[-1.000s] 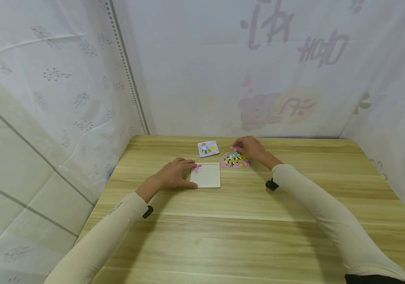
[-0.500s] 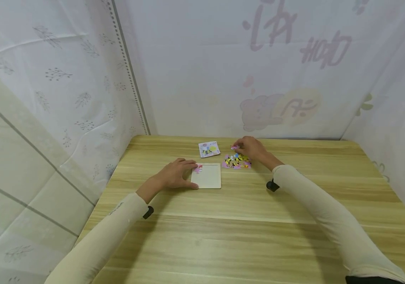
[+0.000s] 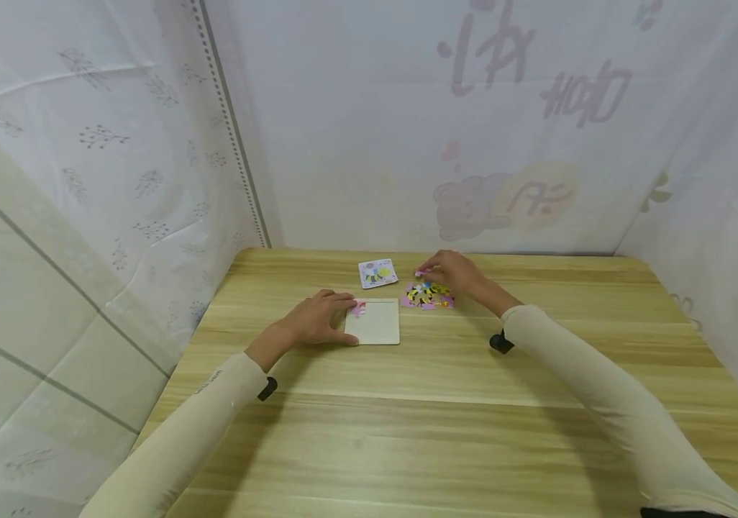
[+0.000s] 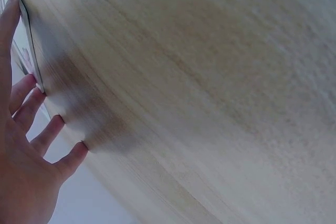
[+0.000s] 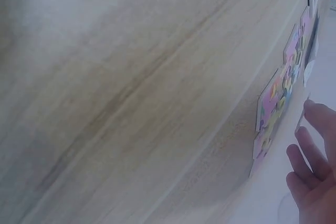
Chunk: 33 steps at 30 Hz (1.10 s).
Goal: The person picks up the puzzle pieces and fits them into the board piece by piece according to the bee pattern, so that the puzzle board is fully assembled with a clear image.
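My left hand lies along the left side of a pale square puzzle board, fingers spread, thumb at its near corner and fingertips at its far corner. Pink puzzle pieces sit in the board's upper left corner. My right hand pinches a small pink puzzle piece between thumb and fingertips, over the far side of the loose pieces. In the right wrist view, the held piece appears thin and edge-on. Beneath that hand lie several pink, yellow and black puzzle pieces, partly overlapping.
A square picture card showing a bee lies behind the board. The wooden table runs back to a printed cloth, which also hangs along the sides. A dark wrist camera hangs below the right sleeve.
My right hand keeps its pinch on the pink piece and has shifted slightly left and nearer, and the piece has turned in its fingertips. My left hand stays at the board.
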Each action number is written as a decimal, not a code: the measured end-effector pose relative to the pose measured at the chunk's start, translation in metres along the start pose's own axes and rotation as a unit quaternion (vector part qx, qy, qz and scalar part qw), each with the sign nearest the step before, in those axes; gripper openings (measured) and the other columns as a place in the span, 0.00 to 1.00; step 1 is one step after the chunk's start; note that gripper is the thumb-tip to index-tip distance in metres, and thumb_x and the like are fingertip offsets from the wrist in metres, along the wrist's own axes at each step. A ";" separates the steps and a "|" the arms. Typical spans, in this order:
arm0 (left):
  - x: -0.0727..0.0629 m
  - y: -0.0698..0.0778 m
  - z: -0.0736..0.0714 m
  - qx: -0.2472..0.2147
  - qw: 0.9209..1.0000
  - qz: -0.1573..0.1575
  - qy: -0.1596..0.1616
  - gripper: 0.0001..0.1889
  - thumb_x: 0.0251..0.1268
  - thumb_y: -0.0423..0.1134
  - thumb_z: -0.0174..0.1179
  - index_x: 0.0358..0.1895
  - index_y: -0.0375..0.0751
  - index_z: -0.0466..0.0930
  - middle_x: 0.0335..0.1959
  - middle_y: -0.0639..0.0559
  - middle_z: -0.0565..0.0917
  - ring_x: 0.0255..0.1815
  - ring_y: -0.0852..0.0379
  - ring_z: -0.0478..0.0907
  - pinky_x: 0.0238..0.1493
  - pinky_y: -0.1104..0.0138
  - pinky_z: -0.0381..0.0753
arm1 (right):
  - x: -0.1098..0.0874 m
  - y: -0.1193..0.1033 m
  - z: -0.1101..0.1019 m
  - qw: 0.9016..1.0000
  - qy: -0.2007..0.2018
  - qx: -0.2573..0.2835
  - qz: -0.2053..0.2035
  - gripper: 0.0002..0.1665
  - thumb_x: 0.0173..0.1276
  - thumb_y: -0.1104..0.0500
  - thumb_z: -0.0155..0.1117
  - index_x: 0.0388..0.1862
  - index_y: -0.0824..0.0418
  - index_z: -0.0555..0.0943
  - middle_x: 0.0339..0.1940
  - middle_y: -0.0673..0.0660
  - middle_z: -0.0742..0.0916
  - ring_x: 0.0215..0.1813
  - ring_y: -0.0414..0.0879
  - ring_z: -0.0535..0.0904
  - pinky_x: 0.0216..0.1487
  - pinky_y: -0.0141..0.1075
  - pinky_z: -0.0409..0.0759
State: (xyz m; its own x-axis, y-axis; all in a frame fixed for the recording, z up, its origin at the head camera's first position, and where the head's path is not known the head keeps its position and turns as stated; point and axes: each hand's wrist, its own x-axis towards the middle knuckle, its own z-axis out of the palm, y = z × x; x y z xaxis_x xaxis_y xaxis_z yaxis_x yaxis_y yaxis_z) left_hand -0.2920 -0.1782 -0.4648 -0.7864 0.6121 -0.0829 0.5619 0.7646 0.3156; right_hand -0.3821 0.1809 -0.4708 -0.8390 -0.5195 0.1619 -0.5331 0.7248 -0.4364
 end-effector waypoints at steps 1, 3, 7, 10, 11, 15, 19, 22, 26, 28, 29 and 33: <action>0.000 0.000 0.000 0.001 1.000 0.000 0.000 0.49 0.58 0.69 0.70 0.77 0.43 0.70 0.79 0.47 0.68 0.79 0.38 0.60 0.74 0.40 0.64 | -0.001 -0.001 0.000 1.000 0.001 0.000 -0.004 0.14 0.74 0.58 0.70 0.55 0.59 0.90 0.50 0.57 0.89 0.52 0.52 0.82 0.49 0.49 0.83; 0.001 -0.001 0.001 0.002 1.000 0.000 -0.001 0.49 0.58 0.69 0.70 0.77 0.43 0.70 0.79 0.47 0.68 0.79 0.39 0.60 0.74 0.40 0.64 | -0.003 -0.002 0.000 1.000 0.005 -0.003 -0.014 0.13 0.73 0.58 0.71 0.54 0.59 0.90 0.49 0.57 0.90 0.51 0.53 0.83 0.49 0.49 0.83; 0.002 -0.003 0.002 0.004 1.000 -0.002 0.001 0.49 0.58 0.70 0.69 0.77 0.43 0.70 0.79 0.47 0.69 0.79 0.38 0.60 0.74 0.39 0.63 | -0.004 -0.009 -0.001 0.999 0.008 0.008 -0.035 0.12 0.72 0.59 0.72 0.51 0.60 0.91 0.47 0.57 0.90 0.49 0.53 0.83 0.48 0.49 0.83; 0.002 -0.003 0.002 0.003 1.000 -0.004 0.002 0.50 0.58 0.71 0.69 0.77 0.44 0.70 0.79 0.48 0.69 0.79 0.38 0.60 0.74 0.38 0.63 | -0.004 -0.015 0.000 0.999 0.002 0.015 -0.037 0.11 0.72 0.58 0.72 0.50 0.59 0.91 0.47 0.56 0.91 0.50 0.51 0.83 0.49 0.47 0.84; 0.002 -0.003 0.002 0.003 1.000 -0.004 0.002 0.50 0.58 0.72 0.68 0.77 0.44 0.70 0.79 0.48 0.69 0.79 0.38 0.60 0.74 0.38 0.63 | -0.004 -0.017 0.000 0.999 0.000 0.016 -0.035 0.11 0.72 0.58 0.72 0.50 0.58 0.91 0.47 0.55 0.91 0.50 0.51 0.83 0.49 0.47 0.83; 0.002 -0.002 0.002 0.003 1.000 0.001 0.004 0.50 0.57 0.71 0.69 0.77 0.44 0.70 0.78 0.47 0.69 0.79 0.38 0.61 0.74 0.39 0.64 | -0.005 -0.024 0.005 1.000 -0.006 0.002 -0.030 0.11 0.73 0.56 0.72 0.50 0.56 0.92 0.47 0.54 0.90 0.50 0.51 0.83 0.49 0.46 0.83; 0.001 -0.002 0.001 0.003 1.000 0.004 0.002 0.50 0.57 0.71 0.69 0.77 0.43 0.70 0.78 0.47 0.69 0.79 0.38 0.61 0.74 0.40 0.65 | -0.007 -0.029 0.008 0.998 0.000 -0.004 -0.067 0.11 0.71 0.57 0.74 0.50 0.58 0.91 0.45 0.55 0.90 0.48 0.53 0.84 0.46 0.46 0.83; 0.000 -0.001 0.001 0.002 1.000 0.001 0.000 0.50 0.58 0.71 0.69 0.77 0.43 0.70 0.78 0.47 0.69 0.79 0.38 0.61 0.74 0.39 0.65 | -0.008 -0.034 0.011 0.996 0.002 -0.001 -0.088 0.12 0.70 0.57 0.74 0.50 0.58 0.91 0.44 0.55 0.89 0.46 0.53 0.84 0.45 0.45 0.82; 0.000 -0.002 0.001 0.002 1.000 -0.003 -0.001 0.50 0.58 0.71 0.69 0.78 0.44 0.69 0.79 0.48 0.68 0.79 0.38 0.60 0.74 0.39 0.64 | -0.008 -0.042 0.014 0.996 -0.005 -0.001 -0.092 0.12 0.70 0.56 0.74 0.50 0.56 0.92 0.45 0.54 0.89 0.48 0.53 0.83 0.45 0.45 0.82; 0.000 -0.002 0.002 0.001 1.000 -0.004 0.000 0.50 0.58 0.71 0.69 0.78 0.44 0.69 0.79 0.48 0.68 0.79 0.38 0.60 0.74 0.39 0.63 | -0.008 -0.047 0.015 0.996 -0.011 0.006 -0.090 0.12 0.70 0.57 0.74 0.50 0.56 0.91 0.46 0.55 0.89 0.49 0.53 0.84 0.46 0.45 0.82; 0.000 -0.002 0.002 0.001 1.000 -0.003 0.001 0.50 0.58 0.71 0.69 0.78 0.44 0.69 0.79 0.48 0.68 0.79 0.38 0.61 0.74 0.39 0.63 | -0.008 -0.048 0.016 0.996 -0.014 0.008 -0.090 0.12 0.70 0.57 0.74 0.50 0.56 0.91 0.47 0.55 0.89 0.50 0.53 0.84 0.47 0.45 0.82; 0.001 -0.002 0.002 0.001 1.000 0.001 0.005 0.50 0.58 0.71 0.69 0.77 0.43 0.70 0.78 0.48 0.69 0.78 0.38 0.61 0.74 0.40 0.64 | -0.007 -0.054 0.019 0.995 -0.019 0.025 -0.093 0.13 0.69 0.59 0.75 0.52 0.57 0.91 0.48 0.56 0.89 0.47 0.51 0.83 0.44 0.42 0.82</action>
State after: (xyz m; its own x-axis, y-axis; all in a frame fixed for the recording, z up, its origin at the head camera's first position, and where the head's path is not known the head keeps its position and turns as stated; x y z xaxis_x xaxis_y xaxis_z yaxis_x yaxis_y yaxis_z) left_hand -0.2937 -0.1787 -0.4678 -0.7874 0.6121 -0.0728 0.5644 0.7635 0.3140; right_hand -0.3451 0.1368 -0.4654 -0.7213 -0.6597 0.2110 -0.6717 0.5921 -0.4452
